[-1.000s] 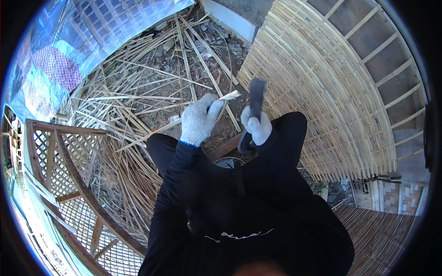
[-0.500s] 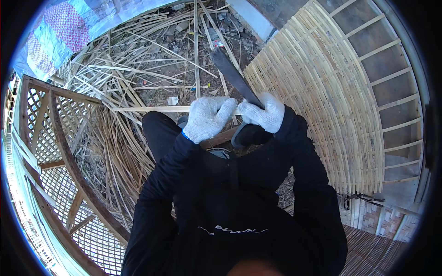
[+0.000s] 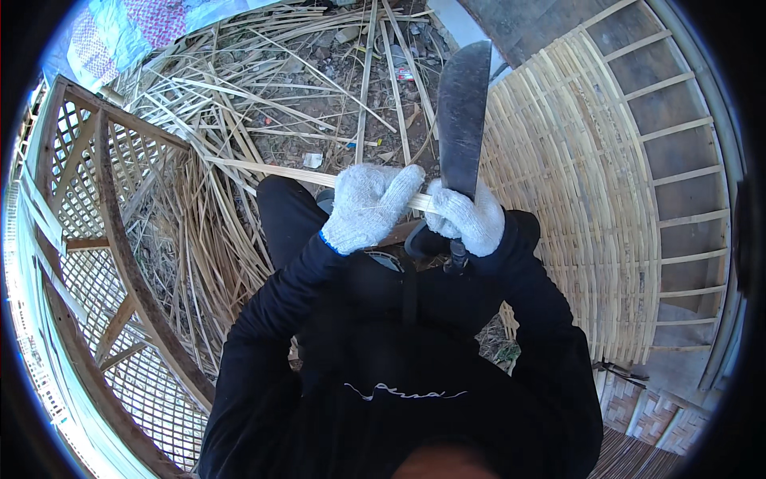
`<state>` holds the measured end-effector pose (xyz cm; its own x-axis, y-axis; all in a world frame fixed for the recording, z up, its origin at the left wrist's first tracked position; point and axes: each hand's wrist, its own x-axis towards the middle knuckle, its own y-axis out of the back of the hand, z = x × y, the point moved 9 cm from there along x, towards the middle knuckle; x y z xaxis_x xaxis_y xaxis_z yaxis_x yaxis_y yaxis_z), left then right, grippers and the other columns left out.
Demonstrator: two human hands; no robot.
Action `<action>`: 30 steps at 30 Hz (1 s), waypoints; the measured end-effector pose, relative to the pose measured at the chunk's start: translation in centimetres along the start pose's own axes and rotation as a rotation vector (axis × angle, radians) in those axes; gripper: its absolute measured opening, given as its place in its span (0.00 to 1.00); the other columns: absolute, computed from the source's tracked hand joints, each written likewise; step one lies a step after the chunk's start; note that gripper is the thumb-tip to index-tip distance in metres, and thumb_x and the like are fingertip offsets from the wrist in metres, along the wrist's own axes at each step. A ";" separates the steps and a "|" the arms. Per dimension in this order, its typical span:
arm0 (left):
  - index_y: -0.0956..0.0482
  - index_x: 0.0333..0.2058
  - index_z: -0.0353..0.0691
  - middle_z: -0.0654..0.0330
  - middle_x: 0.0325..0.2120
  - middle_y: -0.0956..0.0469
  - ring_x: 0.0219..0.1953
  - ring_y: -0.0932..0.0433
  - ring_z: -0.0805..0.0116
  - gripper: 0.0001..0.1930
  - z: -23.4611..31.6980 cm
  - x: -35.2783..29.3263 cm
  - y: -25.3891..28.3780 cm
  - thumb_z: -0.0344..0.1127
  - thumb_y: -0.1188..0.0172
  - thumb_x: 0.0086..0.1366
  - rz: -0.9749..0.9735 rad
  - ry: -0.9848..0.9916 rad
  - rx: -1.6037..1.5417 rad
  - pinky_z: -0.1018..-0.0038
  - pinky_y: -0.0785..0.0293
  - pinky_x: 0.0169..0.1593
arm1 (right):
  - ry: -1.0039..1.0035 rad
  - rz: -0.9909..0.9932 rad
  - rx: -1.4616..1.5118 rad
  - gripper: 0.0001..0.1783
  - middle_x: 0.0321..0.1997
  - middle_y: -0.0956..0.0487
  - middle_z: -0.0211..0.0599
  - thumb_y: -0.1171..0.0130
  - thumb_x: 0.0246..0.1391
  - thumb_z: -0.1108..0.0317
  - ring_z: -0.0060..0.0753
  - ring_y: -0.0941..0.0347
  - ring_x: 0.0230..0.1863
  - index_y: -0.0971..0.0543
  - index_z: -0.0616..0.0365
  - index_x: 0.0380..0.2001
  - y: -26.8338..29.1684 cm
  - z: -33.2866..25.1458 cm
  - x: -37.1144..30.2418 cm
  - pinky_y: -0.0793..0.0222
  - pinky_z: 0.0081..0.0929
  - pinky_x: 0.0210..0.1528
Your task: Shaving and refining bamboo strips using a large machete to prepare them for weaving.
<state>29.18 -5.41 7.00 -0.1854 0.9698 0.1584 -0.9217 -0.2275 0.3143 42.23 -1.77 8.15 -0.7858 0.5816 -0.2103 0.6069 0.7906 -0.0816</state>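
The ground (image 3: pixel 319 128) is bare brown earth in bright daylight, and it is covered with many loose bamboo strips (image 3: pixel 239 88) that lie across each other in all directions. On the left stands a curved frame of woven lattice (image 3: pixel 88 263) with wooden ribs, and on the right a large woven bamboo panel (image 3: pixel 574 191) with horizontal slats bends around the edge of the view. At the top left corner lies a patterned cloth (image 3: pixel 120 32) in blue and red, and at the lower right some woven matting (image 3: pixel 646 415) is visible

Two gloved hands (image 3: pixel 369 206), one knife (image 3: pixel 462 112)
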 end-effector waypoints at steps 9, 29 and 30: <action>0.18 0.37 0.45 0.52 0.22 0.21 0.27 0.21 0.49 0.12 1.6 1.8 0.1 0.45 0.45 0.68 0.037 -0.306 0.231 0.57 0.27 0.35 | -0.104 -0.004 0.324 0.21 0.15 0.33 0.24 0.51 0.67 0.51 0.16 0.44 0.12 0.26 0.54 0.25 2.7 4.4 2.7 0.50 0.18 0.16; 0.32 0.56 0.34 0.52 0.48 0.26 0.52 0.27 0.56 0.21 -6.9 -4.8 4.6 0.38 0.41 0.69 0.856 0.285 -0.335 0.65 0.33 0.59 | -0.209 0.084 0.852 0.24 0.14 0.39 0.22 0.53 0.69 0.49 0.18 0.46 0.12 0.28 0.55 0.25 -2.1 10.6 -1.9 0.49 0.20 0.16; 0.31 0.56 0.36 0.55 0.47 0.24 0.50 0.24 0.60 0.21 -10.0 -4.5 3.9 0.42 0.44 0.72 0.804 0.428 -0.375 0.66 0.30 0.57 | -0.191 0.047 0.858 0.24 0.14 0.40 0.22 0.53 0.69 0.48 0.18 0.46 0.12 0.28 0.55 0.25 -2.0 10.4 -1.9 0.48 0.20 0.16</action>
<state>23.03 -9.77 -1.82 -0.8441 0.5048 -0.1807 -0.5013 -0.8626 -0.0680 43.78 -6.46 -1.43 -0.7713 0.5071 -0.3846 0.5781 0.3055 -0.7566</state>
